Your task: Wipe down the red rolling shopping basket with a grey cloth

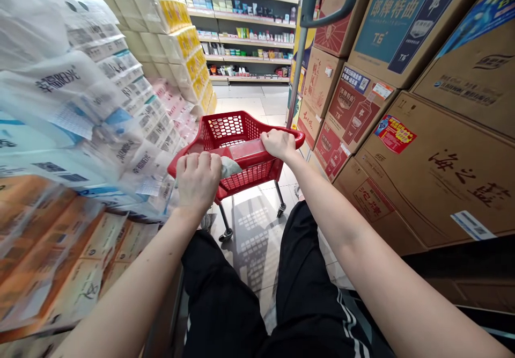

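Note:
Both of my hands grip the handle of a red plastic shopping cart (247,178) that stands just ahead of my legs. My left hand (198,180) is wrapped around the left part of the handle. Under or beside its fingers lies a pale, greyish cloth-like item (230,167), whose kind I cannot make out. Farther right and slightly ahead, my right hand (279,142) closes over the handle near its right end. Open lattice walls form the basket, and part of its inside is hidden behind the handle.
Packs of tissue paper (92,89) are stacked high on the left. Cardboard cartons (438,170) rise close on the right, beside a grey metal pole (296,68). Shelves of small boxed and bottled goods (253,22) cross the far end, beyond the light tiled floor (269,100).

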### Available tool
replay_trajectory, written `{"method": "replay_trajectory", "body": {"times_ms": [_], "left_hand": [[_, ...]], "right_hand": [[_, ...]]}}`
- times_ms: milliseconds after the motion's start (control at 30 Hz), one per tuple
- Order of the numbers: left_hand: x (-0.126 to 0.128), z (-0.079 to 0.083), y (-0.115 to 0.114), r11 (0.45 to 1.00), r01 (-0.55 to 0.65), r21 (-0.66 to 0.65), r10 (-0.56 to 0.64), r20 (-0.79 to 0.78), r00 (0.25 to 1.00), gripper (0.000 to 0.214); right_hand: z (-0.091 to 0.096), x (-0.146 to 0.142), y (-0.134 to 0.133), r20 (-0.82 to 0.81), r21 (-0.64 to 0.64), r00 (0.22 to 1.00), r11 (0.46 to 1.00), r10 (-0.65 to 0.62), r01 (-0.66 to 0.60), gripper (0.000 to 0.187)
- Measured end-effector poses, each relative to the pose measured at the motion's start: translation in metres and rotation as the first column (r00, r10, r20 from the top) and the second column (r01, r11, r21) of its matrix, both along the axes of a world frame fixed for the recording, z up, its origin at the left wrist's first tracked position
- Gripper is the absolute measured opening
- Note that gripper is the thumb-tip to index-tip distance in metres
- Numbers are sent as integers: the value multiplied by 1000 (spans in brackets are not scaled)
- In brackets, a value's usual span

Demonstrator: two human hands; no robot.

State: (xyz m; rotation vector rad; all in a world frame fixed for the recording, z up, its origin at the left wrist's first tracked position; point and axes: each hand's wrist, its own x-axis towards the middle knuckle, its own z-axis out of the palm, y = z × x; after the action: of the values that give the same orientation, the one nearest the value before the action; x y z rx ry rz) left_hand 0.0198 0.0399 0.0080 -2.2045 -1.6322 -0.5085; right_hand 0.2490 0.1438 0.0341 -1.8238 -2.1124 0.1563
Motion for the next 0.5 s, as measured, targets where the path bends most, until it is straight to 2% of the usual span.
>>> {"method": "replay_trajectory", "body": {"times_ms": [100,233,367,433,500], "left_hand": [[0,-7,-4,997,58,54,-61,49,997,46],[-7,0,4,998,70,-6,-70,-74,995,46],[-14,16,23,979,78,-188,-112,-174,978,49],[-16,24,35,948,56,-313,-109,-154,982,58],[-16,30,50,897,1,-442,-52,-104,993,66]], "right_hand": [[-3,2,-3,-29,15,999,999,-33,34,56],[-2,5,-6,-7,18,999,999,-34,34,57],[0,10,-3,18,21,1000,999,-26,26,57],[0,12,-1,29,25,999,999,-22,22,56],[-1,15,1,31,26,999,999,-26,25,56]]}}
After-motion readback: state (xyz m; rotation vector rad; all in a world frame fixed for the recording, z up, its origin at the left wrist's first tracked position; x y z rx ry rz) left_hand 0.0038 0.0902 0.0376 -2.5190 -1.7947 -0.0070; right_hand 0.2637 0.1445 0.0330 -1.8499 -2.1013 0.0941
